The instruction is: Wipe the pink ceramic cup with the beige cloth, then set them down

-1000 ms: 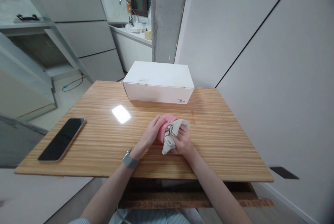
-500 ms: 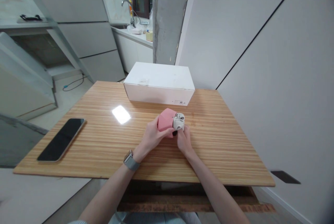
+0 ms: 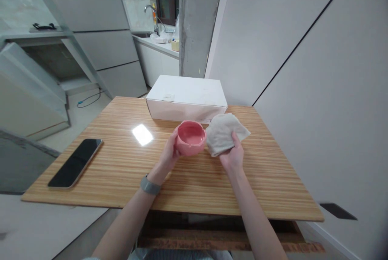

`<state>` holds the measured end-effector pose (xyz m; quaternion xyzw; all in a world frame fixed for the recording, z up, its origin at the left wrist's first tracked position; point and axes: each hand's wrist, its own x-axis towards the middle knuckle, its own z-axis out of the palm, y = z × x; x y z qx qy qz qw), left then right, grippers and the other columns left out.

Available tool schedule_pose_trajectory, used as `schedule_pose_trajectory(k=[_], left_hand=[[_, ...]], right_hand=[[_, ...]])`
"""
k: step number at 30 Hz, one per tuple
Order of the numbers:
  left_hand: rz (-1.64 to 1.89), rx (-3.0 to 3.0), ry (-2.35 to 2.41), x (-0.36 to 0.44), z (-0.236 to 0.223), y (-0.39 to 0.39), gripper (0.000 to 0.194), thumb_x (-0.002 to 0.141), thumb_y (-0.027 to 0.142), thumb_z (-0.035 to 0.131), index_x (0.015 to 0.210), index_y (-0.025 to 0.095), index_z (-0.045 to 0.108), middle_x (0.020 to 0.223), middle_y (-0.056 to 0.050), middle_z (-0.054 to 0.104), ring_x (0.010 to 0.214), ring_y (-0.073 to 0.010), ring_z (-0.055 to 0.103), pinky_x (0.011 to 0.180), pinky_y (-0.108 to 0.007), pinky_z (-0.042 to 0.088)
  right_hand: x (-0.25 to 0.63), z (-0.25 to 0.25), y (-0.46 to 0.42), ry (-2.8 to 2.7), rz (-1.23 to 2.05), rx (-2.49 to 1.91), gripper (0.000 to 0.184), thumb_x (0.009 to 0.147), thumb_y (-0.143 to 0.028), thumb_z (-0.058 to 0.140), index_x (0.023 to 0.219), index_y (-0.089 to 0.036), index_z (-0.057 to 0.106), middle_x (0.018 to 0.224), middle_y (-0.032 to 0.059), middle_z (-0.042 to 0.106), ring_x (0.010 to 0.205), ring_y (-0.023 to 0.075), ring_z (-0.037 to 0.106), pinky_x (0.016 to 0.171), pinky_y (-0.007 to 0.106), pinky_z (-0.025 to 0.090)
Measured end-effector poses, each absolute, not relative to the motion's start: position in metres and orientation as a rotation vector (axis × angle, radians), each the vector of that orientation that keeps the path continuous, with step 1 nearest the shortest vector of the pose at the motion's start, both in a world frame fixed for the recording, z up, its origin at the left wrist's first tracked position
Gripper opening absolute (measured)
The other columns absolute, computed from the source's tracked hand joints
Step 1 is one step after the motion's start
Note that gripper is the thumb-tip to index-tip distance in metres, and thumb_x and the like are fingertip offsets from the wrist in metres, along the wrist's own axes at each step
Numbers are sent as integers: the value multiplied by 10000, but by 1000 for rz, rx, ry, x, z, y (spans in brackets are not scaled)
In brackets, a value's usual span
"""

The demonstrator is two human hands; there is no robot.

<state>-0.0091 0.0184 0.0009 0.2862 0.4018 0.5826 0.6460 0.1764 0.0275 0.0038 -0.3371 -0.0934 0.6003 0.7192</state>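
Note:
My left hand (image 3: 170, 149) grips a pink ashtray (image 3: 191, 146) by its left side, above the table. The ashtray is tilted so its hollow inside faces me, and small notches break its rim. In my right hand (image 3: 233, 155) is a beige cloth (image 3: 222, 132), spread out and pinched with the thumb on top. The cloth's left edge is close beside the ashtray's right side; whether they touch I cannot tell. My right fingers are mostly hidden beneath the cloth.
A white box (image 3: 186, 94) stands at the far edge of the wooden table (image 3: 121, 171), behind my hands. On the left lies a black-screened smartphone (image 3: 75, 163). An open drawer (image 3: 218, 237) juts out below the near edge. A white wall (image 3: 303, 130) rises on the right.
The ashtray has turned from its outer side to show its inside. The cloth, bunched up against it before, has come away to the right and opened out in my right hand.

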Motion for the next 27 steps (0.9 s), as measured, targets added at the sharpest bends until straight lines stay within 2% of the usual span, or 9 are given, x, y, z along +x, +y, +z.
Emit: schedule_pose_trajectory(k=[4, 6, 8, 11, 16, 18, 21, 23, 27], left_hand=[[1136, 539, 732, -5, 0, 15, 503, 805, 560, 555, 1165, 216, 621, 1019, -50, 703, 816, -182, 653, 640, -267, 532], [1039, 550, 723, -7, -1, 12, 526, 822, 577, 524, 1211, 231, 597, 1048, -53, 703, 804, -191, 664, 674, -300, 543], [929, 591, 732, -9, -2, 10, 580, 828, 617, 481, 1269, 247, 555, 1041, -61, 706, 710, -195, 668, 619, -329, 541], [798, 649, 763, -11, -5, 9, 665, 816, 665, 444, 1283, 203, 544, 955, -95, 720, 571, -199, 642, 490, -334, 500], [881, 662, 855, -1, -5, 11, 640, 816, 645, 456, 1243, 184, 579, 907, -86, 731, 624, -215, 656, 421, -283, 454], [980, 662, 864, 5, -4, 12, 606, 826, 614, 465, 1256, 200, 568, 971, -77, 726, 709, -218, 670, 467, -275, 483], [1171, 678, 851, 11, -3, 11, 537, 850, 554, 481, 1228, 189, 586, 1083, -74, 700, 897, -216, 662, 673, -291, 540], [1186, 704, 817, 12, -5, 10, 520, 855, 546, 489, 1218, 189, 595, 1150, -74, 676, 1008, -223, 634, 791, -306, 531], [1013, 740, 795, 7, -8, 9, 554, 836, 585, 498, 1261, 237, 567, 1191, -60, 660, 1063, -244, 614, 768, -308, 538]], right_hand=[[162, -1, 14, -472, 1508, -822, 274, 641, -342, 767, 868, -199, 710, 885, 21, 751, 870, 211, 702, 816, 324, 573], [160, -3, 9, -631, 1605, -865, 337, 601, -402, 794, 858, -196, 721, 873, 31, 750, 865, 241, 702, 806, 354, 579], [161, -4, 7, -772, 1646, -882, 402, 627, -470, 771, 921, -201, 721, 912, 37, 745, 926, 256, 690, 843, 382, 566], [162, -8, 10, -859, 1618, -910, 438, 694, -514, 716, 1015, -216, 698, 1005, 30, 728, 1021, 239, 659, 926, 378, 522], [147, -21, 16, -836, 1351, -1008, 442, 744, -532, 651, 1036, -201, 670, 1081, 43, 701, 1086, 224, 618, 983, 386, 463], [137, -24, 13, -800, 1176, -1045, 423, 754, -523, 632, 1019, -195, 667, 1060, 47, 702, 1071, 222, 617, 982, 393, 455], [124, -24, 6, -768, 967, -1060, 387, 775, -497, 603, 1014, -198, 660, 1077, 54, 690, 1078, 214, 602, 1006, 398, 426], [120, -23, 2, -775, 883, -1049, 368, 792, -481, 586, 1027, -207, 655, 1092, 51, 681, 1084, 204, 595, 1018, 390, 412], [132, -23, 4, -750, 867, -1015, 322, 777, -457, 611, 991, -223, 669, 1055, 31, 692, 1061, 193, 605, 1007, 363, 419]])
